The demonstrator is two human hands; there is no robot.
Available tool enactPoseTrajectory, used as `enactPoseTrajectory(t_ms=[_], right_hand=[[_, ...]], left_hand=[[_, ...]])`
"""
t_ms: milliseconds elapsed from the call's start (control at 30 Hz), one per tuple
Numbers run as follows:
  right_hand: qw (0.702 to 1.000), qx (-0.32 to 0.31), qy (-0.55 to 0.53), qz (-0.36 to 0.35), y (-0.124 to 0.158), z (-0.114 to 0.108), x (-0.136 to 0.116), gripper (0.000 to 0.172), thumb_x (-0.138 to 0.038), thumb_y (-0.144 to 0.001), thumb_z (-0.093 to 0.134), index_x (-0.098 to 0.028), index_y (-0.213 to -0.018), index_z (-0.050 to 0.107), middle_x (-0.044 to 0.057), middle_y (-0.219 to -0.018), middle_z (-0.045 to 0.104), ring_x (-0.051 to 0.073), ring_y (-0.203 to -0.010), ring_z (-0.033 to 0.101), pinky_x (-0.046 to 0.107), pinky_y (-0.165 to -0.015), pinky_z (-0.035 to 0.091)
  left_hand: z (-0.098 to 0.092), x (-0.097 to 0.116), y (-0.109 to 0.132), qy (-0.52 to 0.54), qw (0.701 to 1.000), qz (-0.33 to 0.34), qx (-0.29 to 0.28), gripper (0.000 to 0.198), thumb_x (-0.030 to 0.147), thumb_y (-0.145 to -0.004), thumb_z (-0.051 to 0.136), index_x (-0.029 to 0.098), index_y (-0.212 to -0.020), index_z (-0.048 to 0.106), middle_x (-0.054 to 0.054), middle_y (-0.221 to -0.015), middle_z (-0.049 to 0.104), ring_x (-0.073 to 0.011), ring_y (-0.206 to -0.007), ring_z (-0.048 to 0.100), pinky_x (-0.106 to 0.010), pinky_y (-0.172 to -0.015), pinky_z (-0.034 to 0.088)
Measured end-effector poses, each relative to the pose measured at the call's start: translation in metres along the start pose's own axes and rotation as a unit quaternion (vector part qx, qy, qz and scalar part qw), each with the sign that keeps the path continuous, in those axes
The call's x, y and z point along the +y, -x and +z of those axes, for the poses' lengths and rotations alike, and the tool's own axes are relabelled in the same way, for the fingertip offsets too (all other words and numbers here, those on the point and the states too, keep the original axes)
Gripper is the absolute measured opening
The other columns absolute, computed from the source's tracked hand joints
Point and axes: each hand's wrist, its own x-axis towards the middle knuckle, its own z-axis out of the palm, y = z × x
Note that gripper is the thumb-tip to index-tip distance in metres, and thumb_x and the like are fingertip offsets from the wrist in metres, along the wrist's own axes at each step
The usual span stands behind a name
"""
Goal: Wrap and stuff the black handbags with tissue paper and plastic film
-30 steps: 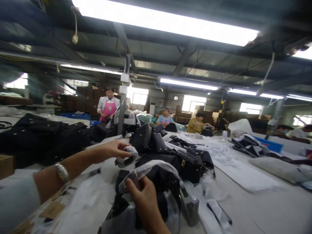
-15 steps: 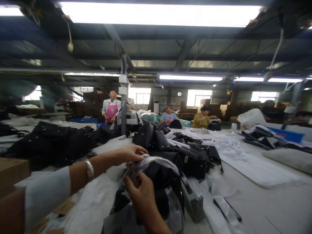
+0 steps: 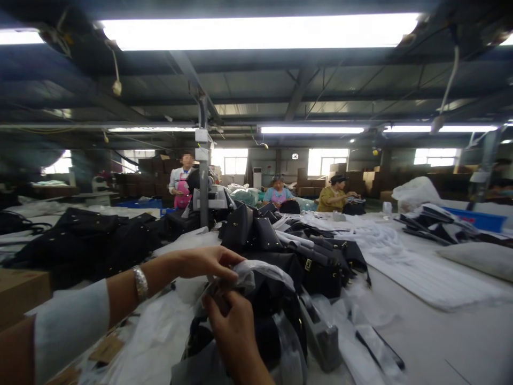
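A black handbag [image 3: 268,342] stands right in front of me, its arched handle [image 3: 270,268] wrapped in whitish see-through plastic film. My left hand [image 3: 212,263], with a silver bracelet at the wrist, reaches across from the left and pinches the wrapped handle near its left end. Just below it, my right hand [image 3: 236,326] is closed with thumb and fingers together at the lower left end of the same wrap. What exactly its fingertips grip is partly hidden. More clear film hangs down the front of the bag.
Black bags with gold fittings [image 3: 332,262] pile up behind. White sheets [image 3: 148,331] and a cardboard box [image 3: 24,294] lie left. To the right are a grey tape dispenser-like block [image 3: 326,342], a dark flat item [image 3: 380,347] and white strips [image 3: 425,283]. Several co-workers are across the table.
My left hand has shifted slightly right and down along the wrapped handle, its fingers closer together. The right hand has barely moved. The view has tilted up slightly.
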Motion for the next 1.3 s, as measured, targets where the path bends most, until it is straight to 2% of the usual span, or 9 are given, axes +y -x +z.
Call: enactPoseTrajectory(t_ms=[167,267,367,467,567,733,867,967,1300], right_hand=[[0.999,-0.001,-0.018,-0.035,0.018,-0.017,0.015,0.018,-0.031,-0.089,0.065,-0.018,-0.089,0.077,0.008,-0.088,0.075,0.024,-0.087,0.068,0.028,-0.078,0.048],[0.996,0.015,-0.079,0.036,0.027,-0.029,0.030,0.038,-0.052,-0.091,0.062,-0.017,-0.093,0.078,0.004,-0.068,0.068,0.019,-0.064,0.063,0.026,-0.062,0.048],[0.974,0.009,-0.177,0.139,0.022,-0.034,0.037,0.066,-0.077,-0.074,0.069,-0.014,-0.092,0.076,0.001,-0.060,0.062,0.012,-0.044,0.051,0.023,-0.045,0.041],[0.955,-0.025,-0.225,0.193,0.013,-0.037,0.040,0.083,-0.084,-0.059,0.074,-0.014,-0.102,0.075,0.004,-0.072,0.068,0.013,-0.044,0.058,0.024,-0.041,0.045],[0.957,-0.038,-0.183,0.220,0.009,-0.046,0.048,0.092,-0.085,-0.056,0.075,-0.015,-0.115,0.073,0.004,-0.065,0.069,0.015,-0.041,0.060,0.021,-0.038,0.042],[0.976,-0.013,-0.084,0.198,0.012,-0.058,0.052,0.074,-0.082,-0.062,0.074,-0.012,-0.086,0.078,0.006,-0.061,0.069,0.011,-0.040,0.057,0.018,-0.039,0.036],[0.987,-0.014,-0.075,0.139,0.004,-0.055,0.030,0.062,-0.074,-0.070,0.075,-0.014,-0.085,0.081,0.006,-0.066,0.070,0.021,-0.060,0.064,0.026,-0.053,0.047],[0.992,-0.004,-0.061,0.108,-0.004,-0.052,0.016,0.054,-0.067,-0.072,0.077,-0.014,-0.079,0.081,0.005,-0.061,0.067,0.021,-0.062,0.061,0.029,-0.057,0.046],[0.953,-0.078,-0.252,0.148,0.004,-0.045,0.000,0.047,-0.061,-0.078,0.077,-0.014,-0.079,0.073,0.003,-0.075,0.063,0.016,-0.072,0.056,0.028,-0.070,0.047]], left_hand=[[-0.001,-0.010,-0.004,0.030,0.999,0.024,0.034,0.062,0.034,-0.071,0.088,0.025,-0.130,0.069,-0.002,-0.118,0.076,-0.0229,-0.103,0.069,-0.028,-0.085,0.052],[-0.003,-0.019,-0.004,0.047,0.996,0.027,0.064,0.064,0.032,-0.071,0.088,0.026,-0.131,0.067,-0.002,-0.127,0.073,-0.0250,-0.114,0.067,-0.029,-0.091,0.051],[-0.001,-0.025,-0.002,0.054,0.994,0.033,0.091,0.068,0.033,-0.069,0.089,0.026,-0.132,0.066,-0.004,-0.131,0.071,-0.0275,-0.119,0.064,-0.031,-0.092,0.051],[0.004,-0.029,0.000,0.055,0.990,0.049,0.123,0.068,0.034,-0.065,0.091,0.022,-0.128,0.068,-0.007,-0.127,0.072,-0.0290,-0.119,0.064,-0.034,-0.093,0.051],[0.009,-0.032,0.003,0.055,0.984,0.065,0.156,0.063,0.032,-0.061,0.092,0.018,-0.119,0.072,-0.009,-0.122,0.073,-0.0280,-0.114,0.065,-0.034,-0.094,0.050],[0.016,-0.033,0.004,0.074,0.983,0.074,0.153,0.059,0.034,-0.059,0.092,0.016,-0.112,0.075,-0.009,-0.110,0.076,-0.0252,-0.093,0.071,-0.034,-0.083,0.054],[0.019,-0.032,0.004,0.080,0.985,0.084,0.132,0.056,0.035,-0.061,0.091,0.017,-0.113,0.076,-0.007,-0.106,0.077,-0.0251,-0.093,0.070,-0.033,-0.082,0.054],[0.020,-0.031,0.004,0.077,0.985,0.090,0.123,0.056,0.033,-0.062,0.091,0.018,-0.114,0.076,-0.007,-0.108,0.077,-0.0251,-0.095,0.070,-0.033,-0.084,0.053],[0.018,-0.034,0.009,0.037,0.985,0.116,0.120,0.052,0.034,-0.071,0.087,0.019,-0.119,0.073,-0.007,-0.119,0.076,-0.0282,-0.111,0.067,-0.037,-0.098,0.050]])
